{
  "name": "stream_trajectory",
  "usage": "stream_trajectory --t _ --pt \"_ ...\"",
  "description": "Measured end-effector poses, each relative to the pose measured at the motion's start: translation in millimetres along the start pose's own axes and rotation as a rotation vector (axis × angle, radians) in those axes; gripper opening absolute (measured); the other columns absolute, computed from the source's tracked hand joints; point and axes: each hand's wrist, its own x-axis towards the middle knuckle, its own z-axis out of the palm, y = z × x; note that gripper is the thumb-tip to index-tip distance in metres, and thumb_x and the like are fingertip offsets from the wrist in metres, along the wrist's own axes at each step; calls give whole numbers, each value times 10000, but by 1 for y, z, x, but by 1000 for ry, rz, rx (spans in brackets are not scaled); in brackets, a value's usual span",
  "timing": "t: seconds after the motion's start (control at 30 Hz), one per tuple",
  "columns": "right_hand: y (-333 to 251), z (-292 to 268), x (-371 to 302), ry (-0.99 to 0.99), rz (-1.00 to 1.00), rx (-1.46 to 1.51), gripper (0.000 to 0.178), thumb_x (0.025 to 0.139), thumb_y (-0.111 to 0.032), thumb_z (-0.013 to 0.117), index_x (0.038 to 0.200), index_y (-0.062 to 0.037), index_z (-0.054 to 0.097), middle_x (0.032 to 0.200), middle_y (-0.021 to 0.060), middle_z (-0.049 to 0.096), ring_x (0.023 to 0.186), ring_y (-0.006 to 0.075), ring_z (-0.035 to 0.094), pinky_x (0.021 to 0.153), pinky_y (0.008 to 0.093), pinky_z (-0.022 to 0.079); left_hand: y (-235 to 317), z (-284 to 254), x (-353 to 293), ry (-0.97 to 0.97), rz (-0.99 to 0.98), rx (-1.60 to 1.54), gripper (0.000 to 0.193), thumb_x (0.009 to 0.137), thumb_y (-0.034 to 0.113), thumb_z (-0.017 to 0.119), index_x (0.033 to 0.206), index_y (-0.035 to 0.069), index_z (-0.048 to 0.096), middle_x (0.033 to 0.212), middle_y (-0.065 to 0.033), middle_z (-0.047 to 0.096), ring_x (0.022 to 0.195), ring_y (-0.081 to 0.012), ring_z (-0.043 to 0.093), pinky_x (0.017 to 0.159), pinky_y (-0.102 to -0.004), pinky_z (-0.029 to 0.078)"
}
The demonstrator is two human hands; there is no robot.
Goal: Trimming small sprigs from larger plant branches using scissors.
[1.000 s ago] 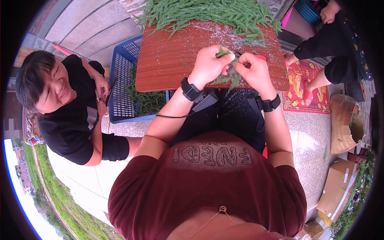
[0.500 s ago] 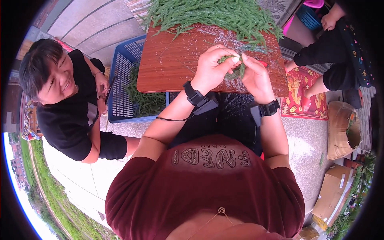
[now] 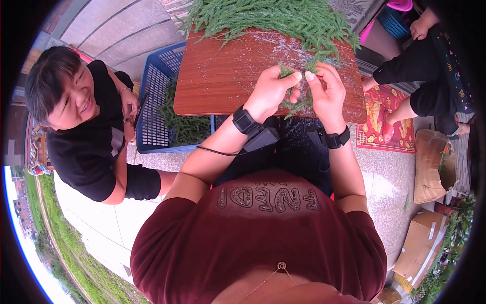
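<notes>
Above the near edge of the brown table [image 3: 212, 81], my left hand [image 3: 272, 90] pinches a feathery green sprig [image 3: 299, 107] between thumb and fingers. My right hand [image 3: 329, 96] closes on the same greenery, its thumb tip almost meeting the left thumb. Leafy ends poke out above and below the fingertips. Whether this is one sprig or several joined together, I cannot tell. Across the table's far side lies a thick heap of similar green sprigs [image 3: 273, 20]. White and green bits are scattered over the tabletop beside it.
Left of the table stands a blue plastic crate [image 3: 152, 137] with more greenery inside. A person in black [image 3: 86, 147] sits beside it, holding a dark flat object. Another person's legs [image 3: 410, 76] are at the right, over a red patterned mat [image 3: 372, 134]. Cardboard boxes [image 3: 420, 243] stand further right.
My hands have shifted slightly, the right one turning so its fingers curl over the greenery. More of the sprig now shows above and below the fingertips.
</notes>
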Motion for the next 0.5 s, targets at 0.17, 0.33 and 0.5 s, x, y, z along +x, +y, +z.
stream_trajectory --t 0.17,0.33,0.5 --pt "-2 -3 -1 -147 487 440 144 966 -154 572 910 -22 587 817 39 624 727 111 564 677 242 459 4 1 -2 -32 196 121 110 927 79 591 962 -23 573 787 -69 612 649 -144 597 562 -285 504" --pt "-18 -12 9 -234 648 885 168 975 -172 562 888 -30 579 733 18 589 664 94 549 637 238 459 17 -12 0 -269 123 -101 212 931 174 610 1065 9 613 876 -89 660 719 -152 617 635 -259 486" --pt "-21 -20 13 -281 664 858 175 968 -181 573 868 -37 575 674 -1 562 583 82 519 575 228 434 22 -18 3 -376 -105 -217 259 925 188 617 1083 -17 623 912 -113 677 813 -190 641 740 -299 499"
